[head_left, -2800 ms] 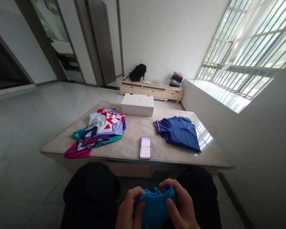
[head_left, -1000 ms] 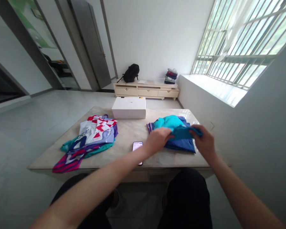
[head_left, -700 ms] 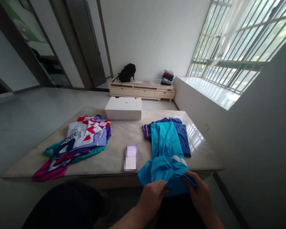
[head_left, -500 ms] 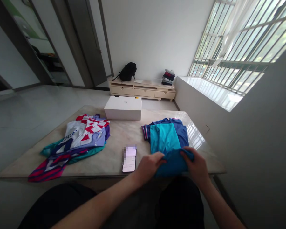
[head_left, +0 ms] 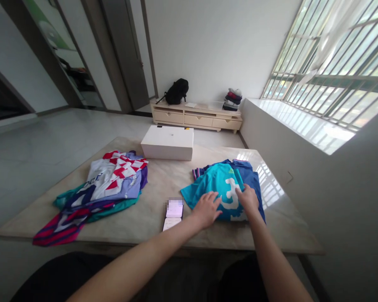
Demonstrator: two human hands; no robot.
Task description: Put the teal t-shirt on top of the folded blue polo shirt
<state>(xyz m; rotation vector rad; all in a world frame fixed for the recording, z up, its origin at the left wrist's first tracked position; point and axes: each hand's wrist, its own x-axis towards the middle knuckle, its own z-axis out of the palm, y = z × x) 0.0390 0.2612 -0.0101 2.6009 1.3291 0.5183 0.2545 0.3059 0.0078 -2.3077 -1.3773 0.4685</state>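
Teal jersey (head_left: 219,184) lay folded on the blue shirt (head_left: 255,184). Your left hand (head_left: 206,208) and right hand (head_left: 248,199) pressed flat on it, fingers spread, beside the phone (head_left: 174,212).

We see a loose heap of coloured shirts (head_left: 103,184) on the bench (head_left: 151,184) at left; a white box (head_left: 167,143) sits at its far edge; a phone (head_left: 173,214) lies near the front; beyond, a low cabinet (head_left: 197,118) carries 1 black backpack (head_left: 176,91) and folded clothes (head_left: 233,99).
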